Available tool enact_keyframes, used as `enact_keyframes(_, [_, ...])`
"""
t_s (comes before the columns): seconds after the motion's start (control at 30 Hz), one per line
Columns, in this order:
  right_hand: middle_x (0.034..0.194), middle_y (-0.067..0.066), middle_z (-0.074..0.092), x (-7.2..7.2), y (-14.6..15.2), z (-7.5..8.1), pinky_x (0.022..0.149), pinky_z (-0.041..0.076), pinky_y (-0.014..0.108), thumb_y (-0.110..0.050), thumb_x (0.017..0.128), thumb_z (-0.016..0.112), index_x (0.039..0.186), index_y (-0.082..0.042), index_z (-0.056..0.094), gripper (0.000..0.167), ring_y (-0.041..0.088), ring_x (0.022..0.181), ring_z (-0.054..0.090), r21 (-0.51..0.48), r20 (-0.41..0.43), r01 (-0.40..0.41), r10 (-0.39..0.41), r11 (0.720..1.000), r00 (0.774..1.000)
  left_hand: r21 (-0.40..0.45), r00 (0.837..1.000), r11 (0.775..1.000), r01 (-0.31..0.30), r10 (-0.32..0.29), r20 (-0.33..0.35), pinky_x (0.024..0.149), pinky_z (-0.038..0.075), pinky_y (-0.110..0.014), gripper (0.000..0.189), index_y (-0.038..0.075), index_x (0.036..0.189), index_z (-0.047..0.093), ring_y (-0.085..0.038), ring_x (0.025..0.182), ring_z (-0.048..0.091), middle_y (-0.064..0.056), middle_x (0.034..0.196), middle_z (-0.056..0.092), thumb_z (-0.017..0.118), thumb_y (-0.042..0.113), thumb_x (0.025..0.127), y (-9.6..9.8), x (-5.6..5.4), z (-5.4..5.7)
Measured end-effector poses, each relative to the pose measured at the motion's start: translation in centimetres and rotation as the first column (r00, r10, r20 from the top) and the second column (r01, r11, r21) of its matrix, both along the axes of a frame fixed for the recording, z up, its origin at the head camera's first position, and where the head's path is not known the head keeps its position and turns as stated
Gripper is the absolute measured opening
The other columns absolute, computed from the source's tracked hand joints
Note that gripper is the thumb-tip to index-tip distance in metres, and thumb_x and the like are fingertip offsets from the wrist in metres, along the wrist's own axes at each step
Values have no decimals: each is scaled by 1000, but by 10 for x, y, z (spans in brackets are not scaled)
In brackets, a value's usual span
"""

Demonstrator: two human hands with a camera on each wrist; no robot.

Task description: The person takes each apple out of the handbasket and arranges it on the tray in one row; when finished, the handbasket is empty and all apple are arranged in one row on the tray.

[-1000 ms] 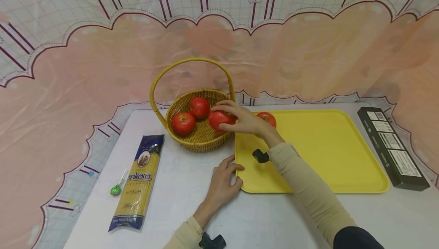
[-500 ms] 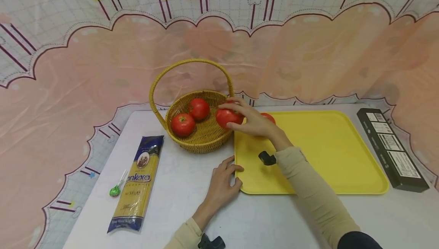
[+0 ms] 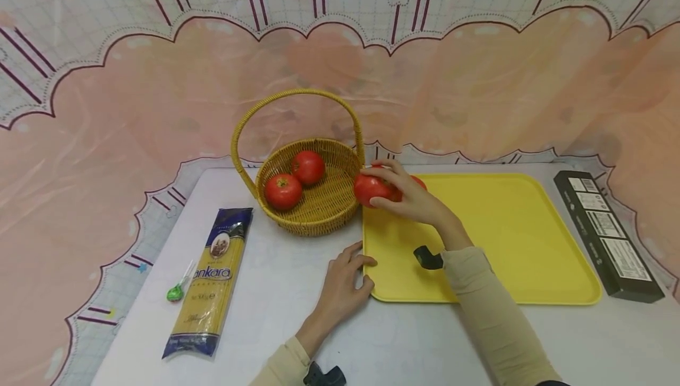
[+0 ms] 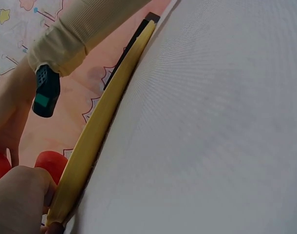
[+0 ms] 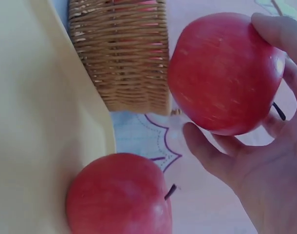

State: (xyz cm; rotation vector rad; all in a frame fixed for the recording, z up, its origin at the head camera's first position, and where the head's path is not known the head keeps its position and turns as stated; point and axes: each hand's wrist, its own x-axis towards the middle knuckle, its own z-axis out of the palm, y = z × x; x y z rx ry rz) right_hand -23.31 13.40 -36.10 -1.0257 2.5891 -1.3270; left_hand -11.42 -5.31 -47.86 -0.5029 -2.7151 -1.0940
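Observation:
My right hand [image 3: 417, 197] holds a red apple [image 5: 226, 73] between thumb and fingers, over the far left corner of the yellow tray [image 3: 489, 238]. A dark stem shows on it in the right wrist view. A second apple [image 5: 121, 197] lies at the tray's far edge, partly hidden behind the right hand in the head view. My left hand [image 3: 345, 283] grips the tray's left edge near its front corner, fingers bent over the rim. To the left stands a wicker basket [image 3: 332, 212] with a tall handle. Two red tomatoes [image 3: 283, 192] with green tops lie in it.
On the left of the white table [image 3: 287, 291] lie a spaghetti pack [image 3: 209, 285] and a green-wrapped lollipop [image 3: 175, 293]. A long black box [image 3: 608, 235] lies to the right of the tray. A patterned cloth [image 3: 478, 91] hangs behind.
My right hand has carried the apple rightward out of the basket and over the tray's far left corner. The left hand has stayed on the tray's edge.

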Motion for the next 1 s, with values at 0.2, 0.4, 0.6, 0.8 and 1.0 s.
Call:
enact_keyframes(0.2, [144,15,32,24,9,12,102,35,58,-13,87,65,134,-12,50,50,36,128,38,-18,-17,52,-52,998,998,8,1000,1000,2,-1,-16,86,37,-36,24,21,99,67,-22,123,52,-7,136,53,61,13,77,3,-2,-3])
enact_keyframes(0.4, [146,16,31,26,17,4,102,35,59,-12,86,64,135,-11,48,51,38,129,38,-50,-24,88,-89,995,996,14,1000,1000,0,0,-6,86,35,-36,24,21,100,67,-23,124,51,-7,137,52,61,12,78,2,-1,-2])
enact_keyframes(0.6, [146,16,33,26,25,1,102,35,58,-11,84,67,135,-8,48,54,38,130,39,-52,-34,110,-111,993,993,2,1000,1000,1,-1,-5,85,35,-34,25,23,100,66,-21,125,50,-5,137,51,62,13,78,-1,-1,-4])
enact_keyframes(0.8, [144,15,35,24,31,2,102,35,58,-10,83,68,132,-9,51,52,37,129,39,-52,-54,126,-129,991,990,11,1000,1000,-10,10,-18,85,36,-34,26,23,99,67,-21,123,52,-5,136,52,62,12,76,-2,-1,-5])
enact_keyframes(1.0, [142,18,36,23,40,4,101,36,59,-9,83,67,131,-7,52,51,37,127,41,-54,-54,169,-172,984,984,4,1000,1000,-4,4,-17,84,36,-34,26,24,99,67,-20,123,52,-5,136,53,62,12,76,-1,-2,-5])
